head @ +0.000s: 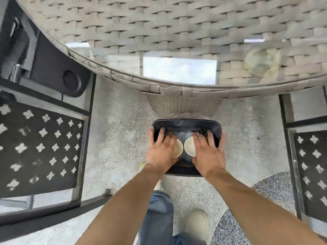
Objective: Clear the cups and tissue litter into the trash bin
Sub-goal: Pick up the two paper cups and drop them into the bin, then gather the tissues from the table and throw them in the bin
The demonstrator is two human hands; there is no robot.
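Note:
A black rectangular trash bin [185, 121] stands on the floor under the table's near edge. Two white paper cups sit side by side, mouths up, in the bin's opening: one [179, 147] under my left hand [160, 152], the other [189, 145] under my right hand [209, 154]. Both hands hover palm down over the bin with fingers spread, partly covering the cups. I cannot see any finger wrapped around a cup. A crumpled, blurred tissue [259, 61] lies on the table top at the far right.
A round wicker table with a glass top [177, 29] fills the upper view. Black perforated metal chairs stand at left [40, 149] and right [311, 165]. A speckled stone disc [272, 188] lies at lower right, by my jeans and shoe [196, 225].

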